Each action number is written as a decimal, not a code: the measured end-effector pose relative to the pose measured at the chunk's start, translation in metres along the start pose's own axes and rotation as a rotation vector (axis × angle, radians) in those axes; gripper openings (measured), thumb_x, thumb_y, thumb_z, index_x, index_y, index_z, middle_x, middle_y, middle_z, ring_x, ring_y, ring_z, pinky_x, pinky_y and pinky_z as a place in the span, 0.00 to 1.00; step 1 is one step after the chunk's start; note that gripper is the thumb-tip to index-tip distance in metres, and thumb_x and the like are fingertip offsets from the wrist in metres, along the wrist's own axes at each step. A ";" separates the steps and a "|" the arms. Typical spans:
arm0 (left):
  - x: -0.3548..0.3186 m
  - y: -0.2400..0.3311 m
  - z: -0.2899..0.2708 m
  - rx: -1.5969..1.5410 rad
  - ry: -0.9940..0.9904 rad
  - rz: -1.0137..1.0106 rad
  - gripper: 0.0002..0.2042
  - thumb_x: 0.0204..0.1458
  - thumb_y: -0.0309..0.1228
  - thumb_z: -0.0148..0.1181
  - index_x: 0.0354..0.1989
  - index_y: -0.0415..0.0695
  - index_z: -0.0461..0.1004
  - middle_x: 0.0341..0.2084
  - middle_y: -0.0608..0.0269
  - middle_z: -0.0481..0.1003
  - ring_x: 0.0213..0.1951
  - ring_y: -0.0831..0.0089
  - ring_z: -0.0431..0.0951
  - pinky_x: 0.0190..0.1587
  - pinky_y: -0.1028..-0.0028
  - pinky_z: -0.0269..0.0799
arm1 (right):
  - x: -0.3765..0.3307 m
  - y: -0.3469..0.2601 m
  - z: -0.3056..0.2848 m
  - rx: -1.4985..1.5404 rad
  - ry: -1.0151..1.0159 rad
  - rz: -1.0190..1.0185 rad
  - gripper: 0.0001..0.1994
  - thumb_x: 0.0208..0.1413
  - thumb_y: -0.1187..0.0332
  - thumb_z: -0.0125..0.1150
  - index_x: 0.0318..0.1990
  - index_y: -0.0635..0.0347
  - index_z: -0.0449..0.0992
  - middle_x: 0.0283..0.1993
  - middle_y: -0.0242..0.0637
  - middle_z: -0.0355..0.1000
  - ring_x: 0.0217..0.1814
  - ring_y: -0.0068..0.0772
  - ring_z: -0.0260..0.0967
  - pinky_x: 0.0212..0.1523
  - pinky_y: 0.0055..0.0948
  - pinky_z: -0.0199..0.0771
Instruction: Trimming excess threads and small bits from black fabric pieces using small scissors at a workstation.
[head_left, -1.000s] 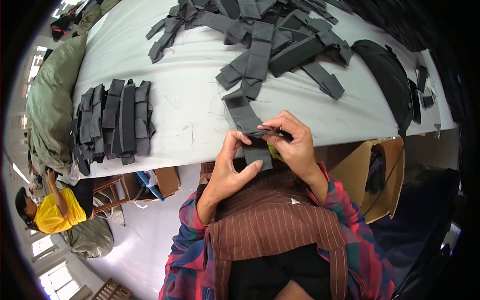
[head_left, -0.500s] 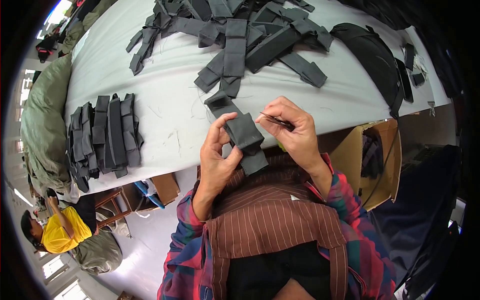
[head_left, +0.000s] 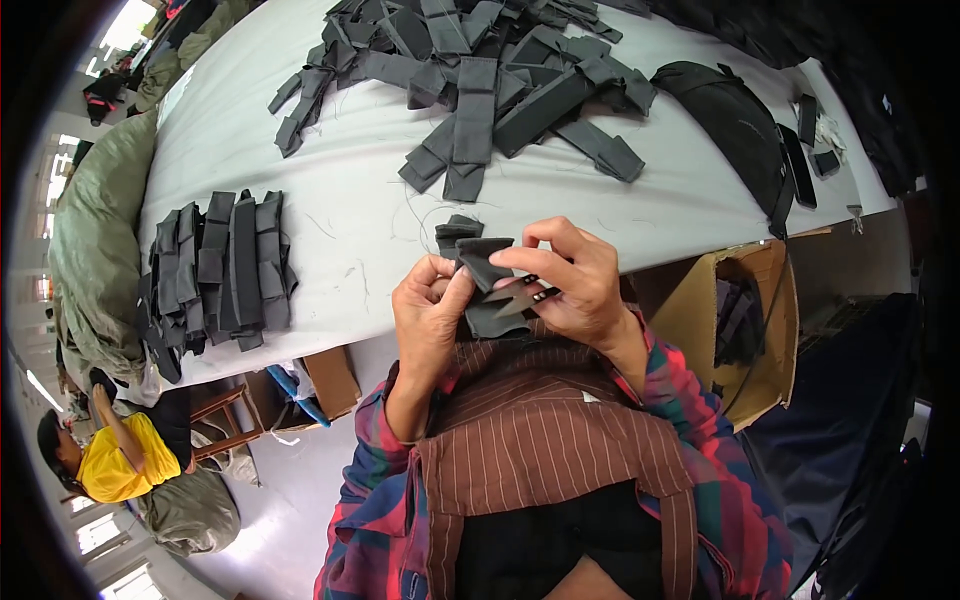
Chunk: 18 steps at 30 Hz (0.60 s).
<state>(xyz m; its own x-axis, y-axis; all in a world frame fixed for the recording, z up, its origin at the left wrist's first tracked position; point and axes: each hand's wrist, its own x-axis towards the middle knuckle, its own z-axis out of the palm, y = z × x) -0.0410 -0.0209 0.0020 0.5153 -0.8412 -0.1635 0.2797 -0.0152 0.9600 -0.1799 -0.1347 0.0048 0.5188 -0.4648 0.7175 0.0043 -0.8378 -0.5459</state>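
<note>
My left hand [head_left: 430, 312] pinches a dark grey folded fabric strip [head_left: 487, 262] between thumb and fingers, just over the table's near edge. One end of the strip lies toward the table and another part hangs down by my apron. In my right hand [head_left: 588, 285] is a small pair of dark thread snips [head_left: 517, 297], blades apart and pointing left beside the fabric. The right index finger reaches to the strip's upper fold. Whether the blades touch the cloth, I cannot tell.
A loose heap of similar strips [head_left: 474, 115] lies ahead on the white-covered table [head_left: 345, 215]. Rows of strips [head_left: 212, 275] sit at the left. A black bag [head_left: 725, 130] rests at the right, above a cardboard box [head_left: 770, 330]. A person in yellow [head_left: 125, 465] sits far left.
The right hand has come in against the strip, and the snips' blades now show spread below its fingers. The strip's upper part is turned and folded differently in my left hand.
</note>
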 end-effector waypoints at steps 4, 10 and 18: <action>-0.003 0.003 0.001 -0.021 -0.014 0.013 0.05 0.55 0.25 0.58 0.28 0.41 0.70 0.17 0.77 0.70 0.20 0.93 0.60 0.21 0.88 0.51 | 0.002 -0.006 0.002 -0.102 -0.046 0.025 0.18 0.28 0.76 0.67 0.34 0.47 0.77 0.33 0.26 0.66 0.23 0.25 0.68 0.22 0.27 0.63; -0.006 -0.001 -0.007 -0.023 -0.001 -0.024 0.08 0.54 0.26 0.59 0.24 0.42 0.70 0.16 0.78 0.68 0.18 0.93 0.59 0.20 0.87 0.49 | 0.012 -0.008 -0.004 0.214 -0.023 0.205 0.18 0.32 0.78 0.69 0.36 0.55 0.77 0.34 0.34 0.67 0.29 0.34 0.68 0.29 0.28 0.69; -0.016 0.008 -0.006 -0.044 -0.019 -0.078 0.07 0.54 0.26 0.59 0.25 0.42 0.70 0.18 0.78 0.68 0.20 0.92 0.61 0.22 0.87 0.53 | 0.004 -0.020 -0.002 -0.030 -0.062 0.093 0.15 0.33 0.79 0.64 0.33 0.54 0.74 0.34 0.32 0.69 0.26 0.36 0.70 0.26 0.32 0.68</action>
<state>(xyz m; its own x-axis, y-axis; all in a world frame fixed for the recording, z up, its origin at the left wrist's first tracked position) -0.0423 -0.0047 0.0105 0.4754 -0.8483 -0.2330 0.3545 -0.0576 0.9333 -0.1797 -0.1202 0.0192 0.5680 -0.5234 0.6352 -0.0714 -0.8002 -0.5955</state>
